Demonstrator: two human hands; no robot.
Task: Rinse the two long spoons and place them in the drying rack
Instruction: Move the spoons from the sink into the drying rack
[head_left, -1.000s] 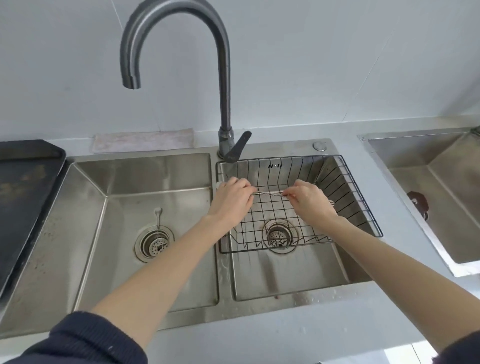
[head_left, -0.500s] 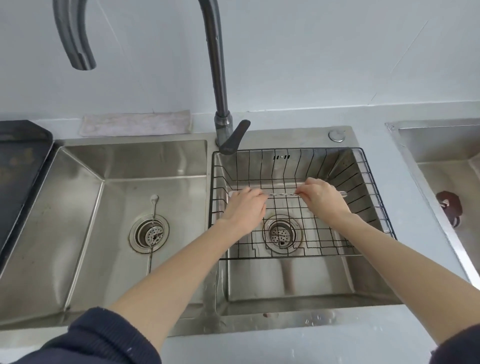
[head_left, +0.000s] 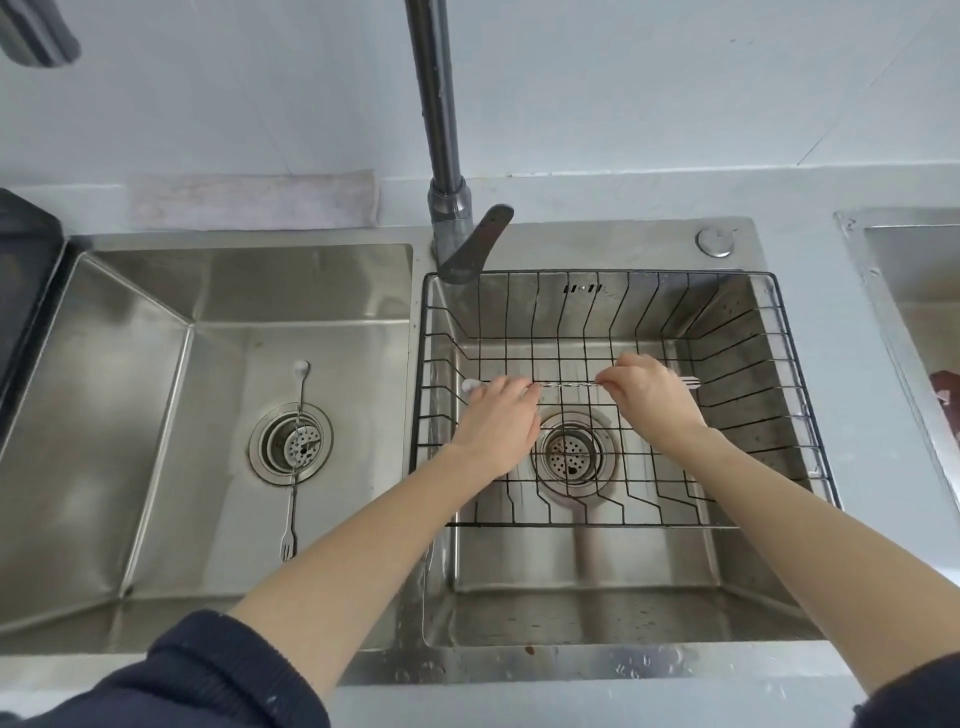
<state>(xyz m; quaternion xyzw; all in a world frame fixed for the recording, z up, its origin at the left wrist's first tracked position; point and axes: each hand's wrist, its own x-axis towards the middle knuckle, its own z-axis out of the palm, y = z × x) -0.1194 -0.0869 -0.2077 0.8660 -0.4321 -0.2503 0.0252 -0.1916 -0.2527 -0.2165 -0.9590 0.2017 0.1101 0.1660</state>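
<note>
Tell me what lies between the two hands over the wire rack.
In the head view, only the twisted shaft of the long spoon spans from the left hand to the right hand, above the drying rack floor.

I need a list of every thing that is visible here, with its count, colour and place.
long spoon: 1, silver, held level across the drying rack
second long spoon: 1, silver, on left basin floor, over the drain
drying rack: 1, black wire, in right basin
double sink: 1, steel, centre
faucet: 1, dark grey, behind the basins
cloth: 1, pale, behind left basin
left hand: grips one spoon end
right hand: grips other end
</note>
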